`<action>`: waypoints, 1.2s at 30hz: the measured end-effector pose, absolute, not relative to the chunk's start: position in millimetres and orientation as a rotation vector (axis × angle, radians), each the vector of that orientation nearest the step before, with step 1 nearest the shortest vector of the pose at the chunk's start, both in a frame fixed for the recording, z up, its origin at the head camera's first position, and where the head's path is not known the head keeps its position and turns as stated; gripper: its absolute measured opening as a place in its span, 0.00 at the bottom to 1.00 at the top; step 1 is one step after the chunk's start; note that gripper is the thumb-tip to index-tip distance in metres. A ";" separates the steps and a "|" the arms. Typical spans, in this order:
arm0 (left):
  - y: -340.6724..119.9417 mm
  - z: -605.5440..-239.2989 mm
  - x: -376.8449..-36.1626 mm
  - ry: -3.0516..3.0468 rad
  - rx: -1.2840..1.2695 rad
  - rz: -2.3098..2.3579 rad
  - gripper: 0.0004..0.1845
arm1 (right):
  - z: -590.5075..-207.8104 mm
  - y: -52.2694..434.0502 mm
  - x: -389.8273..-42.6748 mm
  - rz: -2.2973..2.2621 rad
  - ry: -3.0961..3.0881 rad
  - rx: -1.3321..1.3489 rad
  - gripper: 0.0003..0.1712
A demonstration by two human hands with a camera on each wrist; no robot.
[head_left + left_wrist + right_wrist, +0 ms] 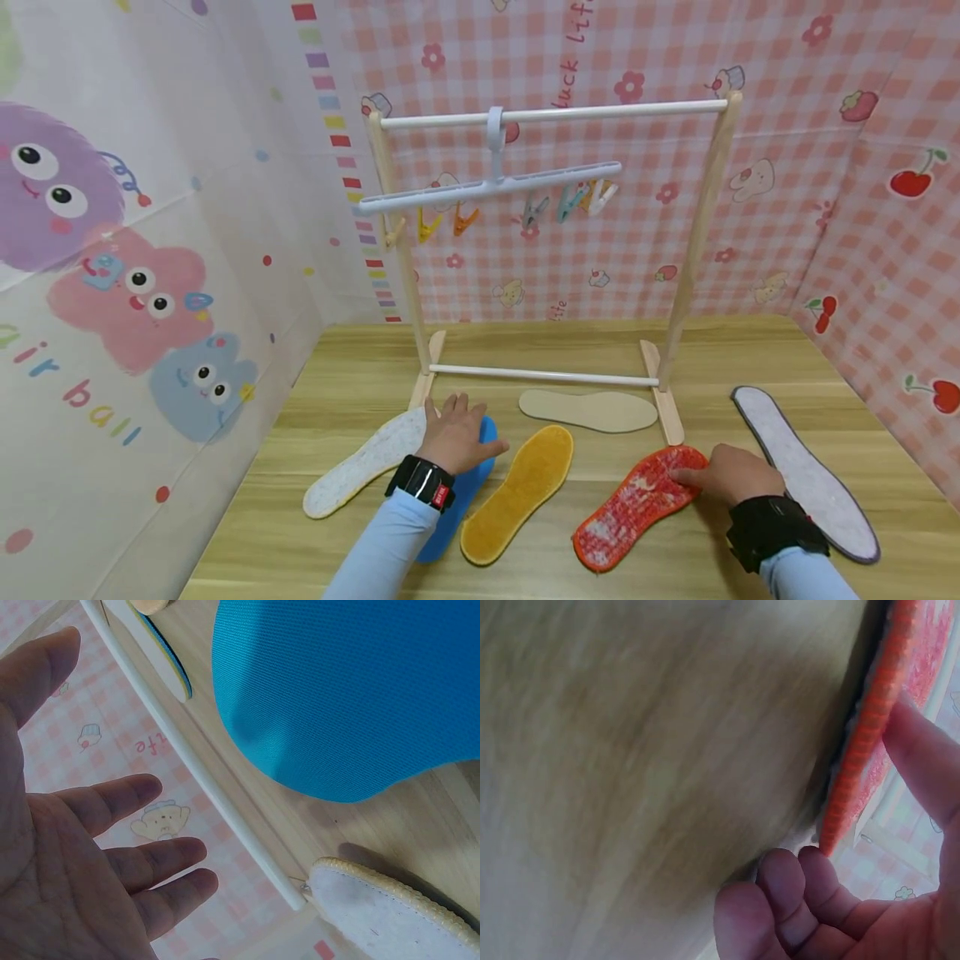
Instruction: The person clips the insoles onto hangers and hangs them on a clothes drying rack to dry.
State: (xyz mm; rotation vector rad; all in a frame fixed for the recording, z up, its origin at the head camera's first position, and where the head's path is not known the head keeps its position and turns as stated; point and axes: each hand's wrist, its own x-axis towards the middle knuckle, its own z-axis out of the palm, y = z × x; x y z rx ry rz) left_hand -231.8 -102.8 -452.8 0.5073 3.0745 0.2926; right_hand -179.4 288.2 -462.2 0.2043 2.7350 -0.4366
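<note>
My left hand (456, 429) hovers over the far end of a blue insole (461, 492), fingers straight and spread, holding nothing. In the left wrist view the left hand's open palm (90, 855) stays apart from the blue insole (345, 690). My right hand (723, 475) pinches the near edge of a red patterned insole (637, 504). The right wrist view shows the red insole's edge (870, 735) lifted off the wood, the thumb (922, 765) on top and the fingers (795, 892) curled under it.
On the wooden table (600, 575) also lie a white speckled insole (360, 467), a yellow insole (521, 492), a beige insole (588, 410) and a grey-edged white insole (806, 471). A wooden rack (697, 242) behind them carries a clip hanger (487, 187). Patterned walls enclose three sides.
</note>
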 end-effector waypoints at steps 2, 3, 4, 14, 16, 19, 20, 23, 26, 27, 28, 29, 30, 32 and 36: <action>-102.5 -452.6 -231.2 3.075 0.510 0.296 0.39 | -462.4 288.4 -179.7 -0.441 2.737 0.211 0.45; -102.3 -452.5 -231.1 3.074 0.510 0.298 0.39 | -462.8 288.6 -179.6 -0.444 2.738 0.212 0.46; -102.1 -452.4 -230.9 3.074 0.509 0.300 0.39 | -462.7 288.6 -179.6 -0.446 2.738 0.213 0.46; -101.6 -453.5 -230.7 3.082 0.517 0.286 0.39 | -463.5 289.5 -179.3 -0.510 2.737 0.163 0.39; -101.5 -453.7 -230.5 3.083 0.519 0.292 0.38 | -464.1 290.1 -179.1 -0.538 2.740 0.159 0.37; -101.5 -453.2 -229.9 3.084 0.524 0.303 0.38 | -464.2 290.9 -179.4 -0.581 2.742 0.162 0.35; -101.6 -453.0 -229.8 3.085 0.526 0.304 0.38 | -464.2 291.0 -179.4 -0.598 2.741 0.162 0.34; -101.9 -452.9 -229.5 3.085 0.530 0.302 0.38 | -463.9 290.9 -179.8 -0.645 2.727 0.164 0.34; -102.2 -453.7 -229.8 3.088 0.532 0.293 0.38 | -462.8 289.6 -180.2 -0.693 2.714 0.153 0.32; -102.2 -453.9 -229.8 3.087 0.531 0.293 0.38 | -462.1 288.9 -180.4 -0.714 2.707 0.148 0.31; -102.2 -454.0 -229.8 3.086 0.531 0.297 0.38 | -461.5 288.2 -180.6 -0.736 2.700 0.144 0.31; -102.1 -454.1 -229.8 3.084 0.530 0.300 0.38 | -460.8 287.6 -180.9 -0.758 2.695 0.138 0.30; -101.9 -453.9 -229.7 3.085 0.533 0.300 0.38 | -460.4 287.0 -181.5 -0.776 2.689 0.135 0.29; -101.7 -453.6 -229.4 3.082 0.533 0.305 0.38 | -460.1 285.6 -182.5 -0.808 2.677 0.133 0.26; -101.1 -453.0 -229.1 3.076 0.532 0.300 0.38 | -459.8 282.5 -183.7 -0.839 2.682 0.125 0.21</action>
